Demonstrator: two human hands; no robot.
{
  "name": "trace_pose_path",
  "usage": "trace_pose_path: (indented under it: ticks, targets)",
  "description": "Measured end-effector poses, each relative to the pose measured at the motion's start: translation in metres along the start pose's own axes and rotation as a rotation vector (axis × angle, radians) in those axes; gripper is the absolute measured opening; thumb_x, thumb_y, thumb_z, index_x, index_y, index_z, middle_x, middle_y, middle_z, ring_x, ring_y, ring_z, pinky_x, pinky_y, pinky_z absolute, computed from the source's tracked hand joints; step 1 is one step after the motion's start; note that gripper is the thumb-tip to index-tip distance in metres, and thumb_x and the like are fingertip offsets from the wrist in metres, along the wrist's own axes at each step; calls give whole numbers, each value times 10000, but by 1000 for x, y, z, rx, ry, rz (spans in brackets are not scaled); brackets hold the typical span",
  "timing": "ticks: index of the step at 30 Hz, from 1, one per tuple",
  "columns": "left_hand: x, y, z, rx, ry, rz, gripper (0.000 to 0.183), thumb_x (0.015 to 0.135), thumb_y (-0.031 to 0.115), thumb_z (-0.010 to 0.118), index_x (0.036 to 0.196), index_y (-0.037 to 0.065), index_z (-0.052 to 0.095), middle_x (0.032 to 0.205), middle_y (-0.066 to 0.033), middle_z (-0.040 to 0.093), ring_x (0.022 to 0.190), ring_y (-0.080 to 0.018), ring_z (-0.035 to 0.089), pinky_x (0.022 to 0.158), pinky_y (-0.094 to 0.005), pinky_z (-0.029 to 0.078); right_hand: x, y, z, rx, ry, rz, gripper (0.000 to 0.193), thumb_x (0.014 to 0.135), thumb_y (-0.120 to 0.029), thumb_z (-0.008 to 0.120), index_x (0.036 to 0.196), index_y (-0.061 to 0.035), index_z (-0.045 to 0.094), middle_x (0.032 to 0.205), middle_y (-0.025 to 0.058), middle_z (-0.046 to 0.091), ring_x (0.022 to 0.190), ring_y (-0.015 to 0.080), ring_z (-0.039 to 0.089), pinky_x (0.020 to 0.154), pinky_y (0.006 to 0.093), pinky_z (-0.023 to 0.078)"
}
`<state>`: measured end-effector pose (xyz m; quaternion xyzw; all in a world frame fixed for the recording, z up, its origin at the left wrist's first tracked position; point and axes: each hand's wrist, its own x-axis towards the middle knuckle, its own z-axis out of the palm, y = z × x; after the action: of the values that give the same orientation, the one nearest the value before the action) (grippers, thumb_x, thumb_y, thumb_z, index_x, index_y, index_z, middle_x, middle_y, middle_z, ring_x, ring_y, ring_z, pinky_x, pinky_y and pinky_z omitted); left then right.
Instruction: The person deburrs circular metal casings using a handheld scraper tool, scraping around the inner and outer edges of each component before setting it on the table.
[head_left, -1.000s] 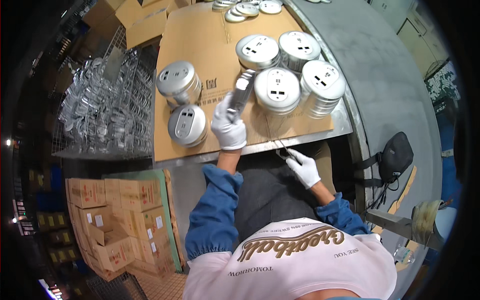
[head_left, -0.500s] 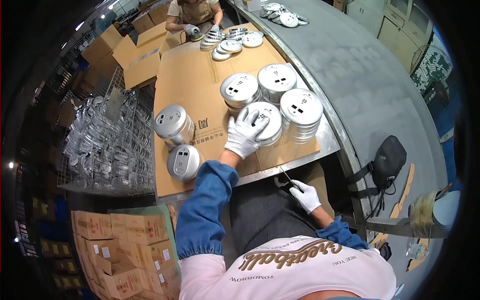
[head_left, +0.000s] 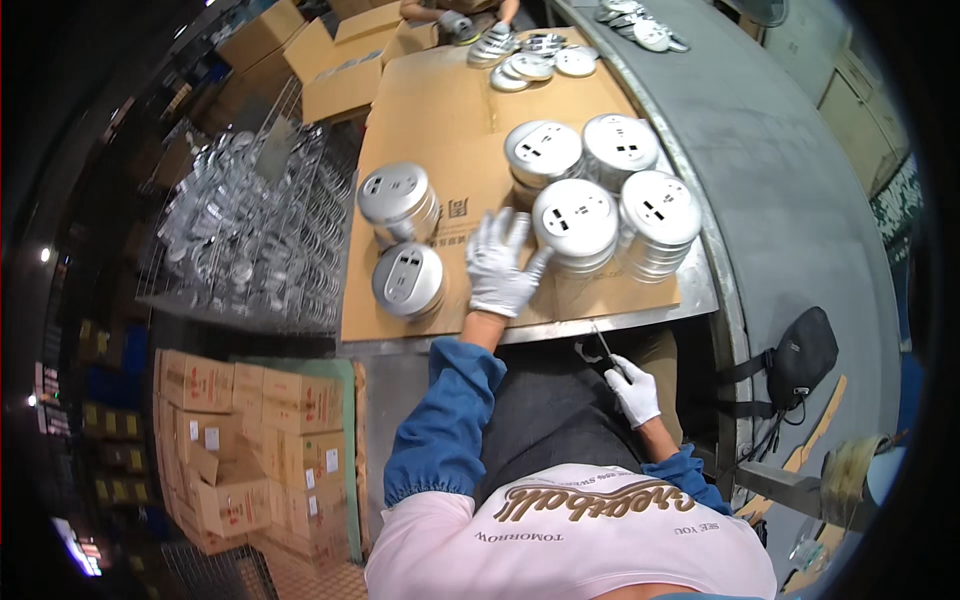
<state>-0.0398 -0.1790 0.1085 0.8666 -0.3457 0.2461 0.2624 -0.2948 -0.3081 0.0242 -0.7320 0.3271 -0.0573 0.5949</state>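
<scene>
My left hand, in a white glove, is spread flat on the cardboard sheet with nothing in it, between two low stacks of round metal lids on the left and taller stacks on the right. Its fingertips almost touch the nearest tall stack. My right hand, also gloved, is below the table edge over my lap and grips a small thin metal tool.
A wire rack of shiny metal parts stands left of the table. Cardboard boxes are piled on the floor. At the far end another person's hands work on more lids. A black bag hangs at the right.
My left hand let go of the metal piece it held a second ago, touched the front tall stack, then drew back left onto the cardboard, fingers spread. My right hand stayed low with its tool.
</scene>
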Motion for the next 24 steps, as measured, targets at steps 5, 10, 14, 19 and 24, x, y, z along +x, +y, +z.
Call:
trace_pose_path:
  ticks: [5, 10, 14, 19, 24]
  targets:
    - [-50, -59, -45, 410, -64, -452, 703, 700, 451, 687, 1266, 89, 482, 1353, -166, 375, 1297, -366, 262, 1020, -493, 287, 1, 1, 7, 54, -59, 8, 357, 811, -149, 627, 1140, -15, 598, 633, -26, 539, 487, 28, 433, 440, 217, 369]
    - [-65, -82, -76, 457, -304, -698, 832, 624, 534, 721, 1294, 127, 445, 1440, -125, 235, 1340, -368, 150, 1023, -539, 252, 5, 9, 19, 0, -120, -40, 379, 814, -176, 627, 1154, -12, 582, 660, 12, 591, 494, 49, 485, 477, 228, 413]
    - [-52, -79, -79, 441, -399, -586, 850, 605, 531, 737, 1304, 151, 438, 1441, -112, 242, 1343, -375, 136, 1005, -564, 252, 1, 11, 21, -80, -113, -111, 407, 810, -201, 630, 1165, -12, 571, 738, 74, 650, 521, 78, 536, 515, 252, 448]
    - [-33, -86, -59, 509, -448, -561, 820, 608, 512, 739, 1287, 154, 451, 1431, -102, 266, 1336, -366, 166, 981, -572, 269, -9, -16, 17, -159, -133, 12, 412, 807, -219, 629, 1158, -12, 574, 809, 107, 671, 616, 107, 592, 599, 258, 478]
    - [-35, -93, -38, 541, -315, -548, 681, 602, 393, 748, 1172, 94, 527, 1356, -83, 345, 1312, -336, 218, 990, -546, 250, -10, -3, 18, -192, -111, -38, 419, 796, -237, 631, 1155, -28, 579, 869, 150, 670, 721, 154, 637, 692, 276, 489]
